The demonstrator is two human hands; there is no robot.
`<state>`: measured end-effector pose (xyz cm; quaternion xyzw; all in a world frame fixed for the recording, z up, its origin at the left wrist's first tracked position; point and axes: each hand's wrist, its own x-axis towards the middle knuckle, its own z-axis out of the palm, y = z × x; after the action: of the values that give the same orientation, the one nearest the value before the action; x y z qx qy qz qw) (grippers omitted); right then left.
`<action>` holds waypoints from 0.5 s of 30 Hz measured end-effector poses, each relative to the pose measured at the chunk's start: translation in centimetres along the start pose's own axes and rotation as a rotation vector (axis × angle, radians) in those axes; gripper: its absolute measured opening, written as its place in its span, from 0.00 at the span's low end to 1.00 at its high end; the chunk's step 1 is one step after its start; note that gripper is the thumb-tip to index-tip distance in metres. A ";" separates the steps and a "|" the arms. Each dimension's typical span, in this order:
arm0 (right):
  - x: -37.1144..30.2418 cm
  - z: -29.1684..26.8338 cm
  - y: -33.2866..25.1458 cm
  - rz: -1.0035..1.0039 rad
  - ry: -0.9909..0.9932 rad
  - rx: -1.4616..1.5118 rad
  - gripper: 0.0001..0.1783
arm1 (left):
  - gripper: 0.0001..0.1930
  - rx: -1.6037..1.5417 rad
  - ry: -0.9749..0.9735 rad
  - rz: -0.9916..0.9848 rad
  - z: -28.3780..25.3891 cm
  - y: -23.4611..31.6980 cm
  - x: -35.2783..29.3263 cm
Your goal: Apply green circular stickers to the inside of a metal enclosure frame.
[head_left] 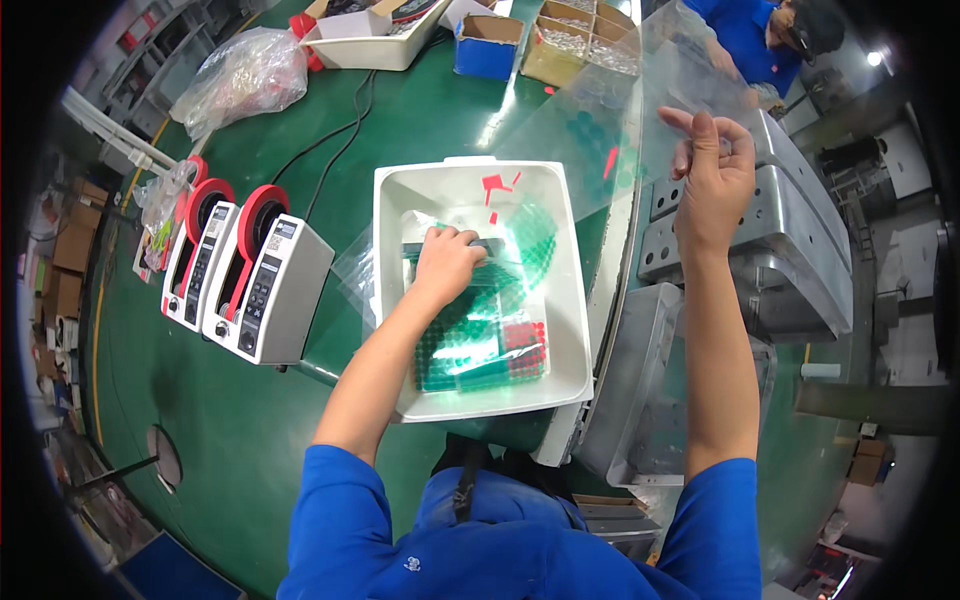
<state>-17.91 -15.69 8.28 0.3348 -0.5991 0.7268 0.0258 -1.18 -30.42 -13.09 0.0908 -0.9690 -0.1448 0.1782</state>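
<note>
A white plastic bin (582, 330) stands before me on the green table. In it lie clear sheets of green round dots (460, 350), a patch of red dots (524, 348) and a few red scraps (493, 184). My left hand (447, 265) reaches into the bin, fingers curled down at a dark flat strip (492, 246) on the sheets; what they grip is hidden. My right hand (715, 170) is raised right of the bin, its fingers bent around a large clear plastic sheet (590, 120). That sheet slants over the table's right edge, with some green dots showing at it.
Two white tape dispensers (270, 290) with red reels stand left of the bin. Farther back are a clear plastic bag (245, 80), a blue box (487, 45) and a divided carton (575, 45). Metal housings (770, 230) stand at right; a co-worker in blue (745, 40) is beyond.
</note>
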 end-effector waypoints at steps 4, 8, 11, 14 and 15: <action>-1.1 -1.7 -0.3 0.006 0.028 0.003 0.10 | 0.04 0.009 0.045 0.023 0.2 -0.4 -0.4; -1.5 -1.9 0.5 -0.074 0.056 -0.065 0.09 | 0.06 0.120 -0.036 0.118 -1.4 1.6 -2.5; -1.7 -1.1 2.5 -0.179 0.005 -0.102 0.09 | 0.04 0.021 0.002 0.207 -3.0 4.3 -5.9; -1.1 0.3 5.0 -0.094 -0.052 -0.091 0.08 | 0.04 -0.036 0.045 0.198 -3.6 5.3 -8.4; -0.8 0.9 6.0 -0.051 -0.084 -0.091 0.08 | 0.04 -0.049 0.042 0.192 -3.9 5.6 -8.9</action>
<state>-19.50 -17.85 2.77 0.3785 -0.6233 0.6834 0.0343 7.76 -24.09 -10.74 -0.0037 -0.9655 -0.1487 0.2138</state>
